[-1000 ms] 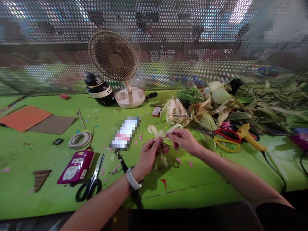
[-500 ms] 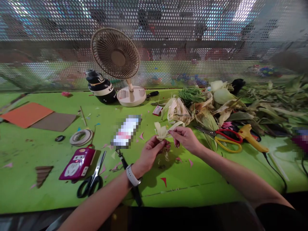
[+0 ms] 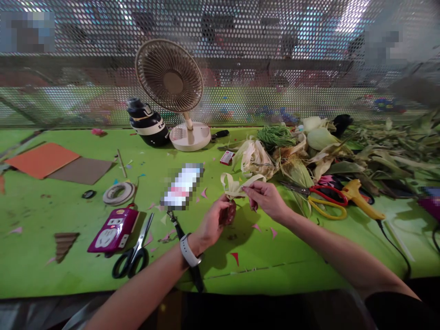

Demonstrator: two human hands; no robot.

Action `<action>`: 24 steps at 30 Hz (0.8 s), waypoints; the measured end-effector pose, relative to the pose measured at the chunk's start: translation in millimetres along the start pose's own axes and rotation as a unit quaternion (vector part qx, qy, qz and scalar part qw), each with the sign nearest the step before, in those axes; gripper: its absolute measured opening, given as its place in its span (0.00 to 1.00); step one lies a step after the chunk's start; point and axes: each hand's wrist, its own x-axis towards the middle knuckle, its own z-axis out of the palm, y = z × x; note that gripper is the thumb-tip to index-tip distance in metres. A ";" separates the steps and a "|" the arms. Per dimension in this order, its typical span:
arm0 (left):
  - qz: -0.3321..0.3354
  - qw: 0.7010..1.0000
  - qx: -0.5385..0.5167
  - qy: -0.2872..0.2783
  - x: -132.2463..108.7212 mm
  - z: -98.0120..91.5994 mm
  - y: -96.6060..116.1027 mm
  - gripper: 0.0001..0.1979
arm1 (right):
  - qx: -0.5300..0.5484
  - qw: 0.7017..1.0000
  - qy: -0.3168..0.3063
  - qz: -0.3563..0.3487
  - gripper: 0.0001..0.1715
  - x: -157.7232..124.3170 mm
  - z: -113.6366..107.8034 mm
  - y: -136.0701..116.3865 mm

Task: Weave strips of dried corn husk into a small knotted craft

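Pale strips of corn husk (image 3: 233, 187) stand up in loops between my two hands, above the green table. My left hand (image 3: 215, 221), with a white watch on its wrist, is closed around the gathered base of the strips. The thumb and forefinger of my right hand (image 3: 264, 198) pinch one strip at its right side. Palm and fingertips of the left hand partly hide the base. Behind the hands lies a dried husk bundle (image 3: 255, 158). Scissors with red and yellow handles (image 3: 328, 201) lie to the right of my right hand.
A phone (image 3: 182, 185), black-handled scissors (image 3: 135, 252), a purple power strip (image 3: 113, 230) and a tape roll (image 3: 118, 193) lie leftward. A fan (image 3: 190, 136) and a bottle (image 3: 149, 126) stand at the back. A yellow glue gun (image 3: 362, 199) and husk pile (image 3: 388, 149) are on the right.
My left hand has turned, and the frayed ends below it no longer show. The husk strips now form a wider loop. The view has shifted slightly.
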 end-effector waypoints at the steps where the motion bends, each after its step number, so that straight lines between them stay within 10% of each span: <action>1: -0.003 1.000 -0.006 0.000 -0.1 -0.1 0.0 0.10 | 0.001 1.000 0.001 0.000 0.20 -0.1 0.2 -0.2; 24: 0.062 0.992 0.088 0.059 7.0 -3.6 -5.7 0.15 | 0.014 1.000 -0.007 0.003 0.18 -0.3 2.2 2.0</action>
